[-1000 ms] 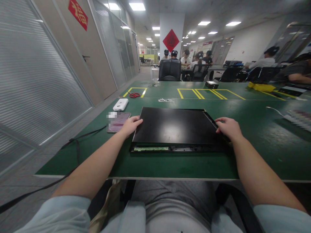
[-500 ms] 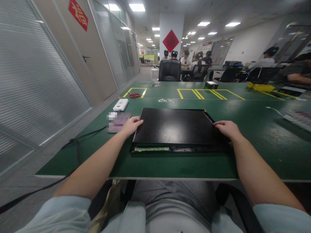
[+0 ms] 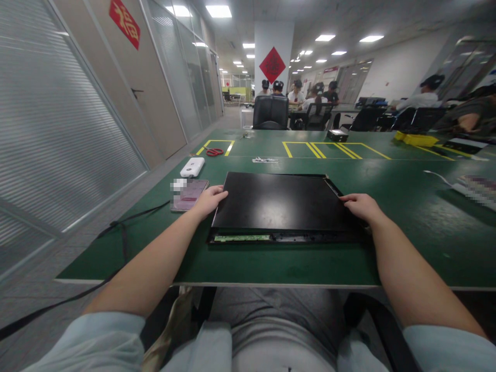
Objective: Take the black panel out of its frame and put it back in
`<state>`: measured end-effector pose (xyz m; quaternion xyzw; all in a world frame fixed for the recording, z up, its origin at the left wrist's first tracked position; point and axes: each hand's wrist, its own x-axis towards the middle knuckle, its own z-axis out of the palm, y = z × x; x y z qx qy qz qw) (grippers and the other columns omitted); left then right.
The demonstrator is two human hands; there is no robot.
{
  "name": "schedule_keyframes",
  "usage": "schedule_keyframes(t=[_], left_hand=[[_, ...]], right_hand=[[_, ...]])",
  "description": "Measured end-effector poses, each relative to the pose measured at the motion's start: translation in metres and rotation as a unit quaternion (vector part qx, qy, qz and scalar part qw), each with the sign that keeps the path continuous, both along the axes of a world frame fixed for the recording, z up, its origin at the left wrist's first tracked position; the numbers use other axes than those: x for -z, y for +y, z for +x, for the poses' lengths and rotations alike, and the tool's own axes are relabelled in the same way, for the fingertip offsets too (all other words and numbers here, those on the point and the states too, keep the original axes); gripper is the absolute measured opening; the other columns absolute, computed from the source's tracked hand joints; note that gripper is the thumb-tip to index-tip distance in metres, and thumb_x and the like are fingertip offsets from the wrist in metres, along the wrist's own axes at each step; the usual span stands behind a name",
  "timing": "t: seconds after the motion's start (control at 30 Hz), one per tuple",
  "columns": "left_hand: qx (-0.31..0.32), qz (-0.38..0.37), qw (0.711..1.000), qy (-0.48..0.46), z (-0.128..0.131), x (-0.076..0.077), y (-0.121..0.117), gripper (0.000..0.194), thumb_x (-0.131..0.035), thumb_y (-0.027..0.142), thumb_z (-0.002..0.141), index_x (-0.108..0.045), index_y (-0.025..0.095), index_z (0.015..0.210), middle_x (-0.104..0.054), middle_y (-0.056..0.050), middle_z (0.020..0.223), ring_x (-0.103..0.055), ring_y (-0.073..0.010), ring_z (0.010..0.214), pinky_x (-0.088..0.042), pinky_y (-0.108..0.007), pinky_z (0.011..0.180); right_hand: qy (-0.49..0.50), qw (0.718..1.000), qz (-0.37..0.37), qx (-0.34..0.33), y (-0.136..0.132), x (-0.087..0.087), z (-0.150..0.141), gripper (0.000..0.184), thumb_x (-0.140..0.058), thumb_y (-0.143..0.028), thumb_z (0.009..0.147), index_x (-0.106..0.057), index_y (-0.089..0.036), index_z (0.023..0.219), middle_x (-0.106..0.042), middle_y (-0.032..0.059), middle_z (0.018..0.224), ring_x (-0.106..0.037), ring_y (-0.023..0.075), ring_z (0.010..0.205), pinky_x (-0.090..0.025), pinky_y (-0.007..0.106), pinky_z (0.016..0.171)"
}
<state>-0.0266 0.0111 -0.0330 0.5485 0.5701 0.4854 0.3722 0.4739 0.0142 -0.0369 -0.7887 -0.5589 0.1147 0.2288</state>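
Note:
A flat black screen panel [image 3: 279, 201] lies slightly askew over a black frame [image 3: 318, 236] on the green table. A green circuit strip [image 3: 242, 238] shows along the frame's near edge, left of the middle. At the panel's left edge, my left hand [image 3: 210, 201] grips with its thumb on top; the undersides of the fingers are hidden. Opposite it, my right hand [image 3: 363, 206] pinches the panel's right edge near the frame's side rail. Whether the right fingertips also touch the frame I cannot tell.
Left of the panel are a pinkish flat device [image 3: 190, 196], a white box-like device [image 3: 192, 167] and a black strap [image 3: 143, 214]. Red scissors [image 3: 214, 152] and small silvery pieces [image 3: 265, 160] lie farther back. A yellow tray [image 3: 416, 139] sits far right. Several people are seated beyond.
My hands and the panel look almost still. At the far right, another person's arm has shifted slightly.

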Motion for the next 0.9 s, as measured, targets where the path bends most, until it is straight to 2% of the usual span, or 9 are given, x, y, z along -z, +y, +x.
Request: schedule_keyframes(t=[0.1,0.17,0.27,0.43,0.57,0.73,0.9], left_hand=[[0.04,-0.04,0.993,-0.103,0.001,-0.003,-0.002,0.039,-0.088,0.048,0.053,-0.075,0.019,0.077,-0.08,-0.011,0.106,-0.073,-0.0321,0.099,-0.058,-0.041,0.088],[0.046,-0.045,0.985,-0.162,0.001,-0.006,-0.002,0.044,-0.089,0.045,0.054,-0.076,0.019,0.087,-0.08,-0.009,0.093,-0.075,-0.0298,0.092,-0.059,-0.039,0.084],[0.046,-0.013,0.977,-0.21,0.004,-0.013,-0.005,0.049,-0.088,0.041,0.057,-0.076,0.017,0.098,-0.081,-0.008,0.093,-0.074,-0.0294,0.096,-0.058,-0.037,0.085],[0.086,0.004,0.964,-0.251,0.013,-0.025,-0.015,0.053,-0.083,0.036,0.065,-0.075,0.013,0.113,-0.081,-0.01,0.105,-0.074,-0.0315,0.1,-0.058,-0.038,0.083],[0.086,-0.026,0.962,-0.257,0.016,-0.028,-0.018,0.052,-0.079,0.024,0.065,-0.075,0.011,0.115,-0.082,-0.009,0.095,-0.076,-0.0291,0.09,-0.058,-0.033,0.073],[0.045,-0.047,0.959,-0.276,0.016,-0.026,-0.013,0.049,-0.07,0.015,0.067,-0.076,0.012,0.115,-0.082,-0.006,0.09,-0.077,-0.0263,0.087,-0.057,-0.03,0.069],[0.057,-0.066,0.957,-0.278,0.01,-0.017,-0.005,0.048,-0.071,0.015,0.068,-0.076,0.012,0.116,-0.081,-0.006,0.09,-0.077,-0.0274,0.088,-0.059,-0.033,0.074]], right_hand=[[0.007,1.0,-0.003,0.002,-0.001,0.0,0.0,0.037,-0.063,-0.01,0.072,-0.084,-0.024,0.099,-0.078,0.0044,0.09,-0.069,0.0208,0.079,-0.053,0.031,0.077],[0.005,1.0,-0.001,0.004,-0.001,0.0,0.0,0.038,-0.063,-0.009,0.071,-0.084,-0.023,0.099,-0.078,0.0047,0.09,-0.069,0.0207,0.079,-0.053,0.031,0.076],[0.003,1.0,-0.006,0.005,-0.001,0.0,0.0,0.04,-0.062,-0.008,0.071,-0.084,-0.023,0.101,-0.078,0.0052,0.091,-0.069,0.0209,0.079,-0.053,0.031,0.076],[0.009,0.999,-0.037,0.005,-0.001,-0.002,-0.001,0.047,-0.061,-0.008,0.073,-0.082,-0.021,0.113,-0.079,0.0075,0.1,-0.07,0.0208,0.083,-0.053,0.03,0.08],[0.007,0.999,-0.038,0.009,-0.003,-0.004,-0.003,0.047,-0.061,-0.009,0.074,-0.082,-0.021,0.114,-0.079,0.0085,0.105,-0.071,0.0218,0.089,-0.053,0.03,0.082],[0.025,0.999,-0.037,0.011,-0.005,-0.006,-0.006,0.048,-0.061,-0.007,0.073,-0.082,-0.021,0.113,-0.079,0.009,0.105,-0.071,0.0228,0.09,-0.054,0.03,0.082],[0.037,0.998,-0.043,0.014,-0.005,-0.006,-0.006,0.05,-0.059,-0.007,0.073,-0.082,-0.02,0.115,-0.079,0.0093,0.108,-0.072,0.0228,0.089,-0.055,0.032,0.084]])
